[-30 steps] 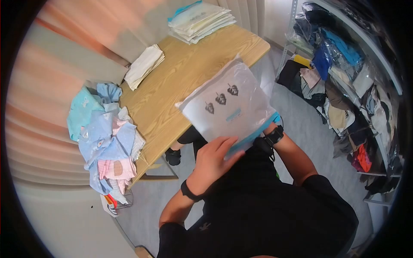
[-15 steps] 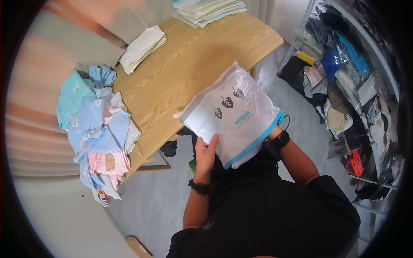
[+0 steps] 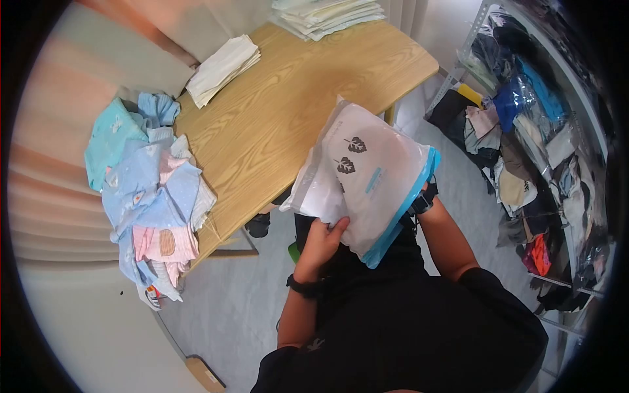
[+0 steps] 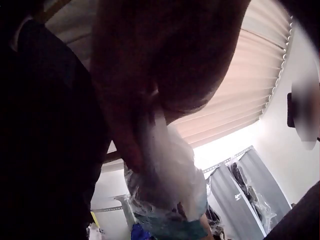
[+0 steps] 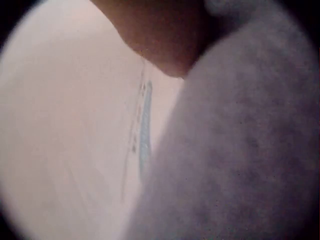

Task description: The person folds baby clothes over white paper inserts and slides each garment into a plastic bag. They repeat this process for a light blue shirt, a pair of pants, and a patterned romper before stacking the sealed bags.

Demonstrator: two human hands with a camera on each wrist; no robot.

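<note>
In the head view a frosted plastic bag (image 3: 386, 167) with dark leaf prints and a blue-edged opening is held over the person's lap, near the table edge. My left hand (image 3: 320, 247) grips its lower left side, thumb on top, and the plastic creases there. That hand looks dark in the left wrist view, with the bag (image 4: 172, 175) below it. My right hand goes in at the blue edge and is mostly hidden by the bag. The right wrist view shows part of the right hand (image 5: 160, 42) between whitish plastic and greyish soft fabric (image 5: 245, 145); its grip I cannot tell.
On the wooden table (image 3: 275, 118) lie a pile of pastel clothes (image 3: 154, 196) at left, a stack of white folded sheets (image 3: 223, 69) and a stack of bags (image 3: 327, 16) at the back. A metal rack (image 3: 472, 52) full of bagged clothes stands at right.
My left hand has left the blue edge and taken hold of the bag's left side. The bag has turned and its left part has folded inward. My right hand stays at the blue edge.
</note>
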